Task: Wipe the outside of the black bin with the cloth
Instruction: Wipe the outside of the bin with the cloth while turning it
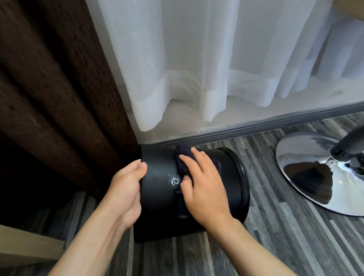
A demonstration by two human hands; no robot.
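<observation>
The black bin lies on its side on the grey striped floor, its rimmed end pointing right and a small white round logo on its wall. My left hand grips the bin's left end, thumb on the wall. My right hand presses flat on a dark cloth spread over the bin's upper side. Much of the cloth is hidden under my palm; one end hangs down below my hand.
A brown heavy curtain hangs at the left, touching the bin's far end. White sheer curtains hang behind a grey floor rail. A chrome round stool base stands at the right. A beige furniture edge shows at lower left.
</observation>
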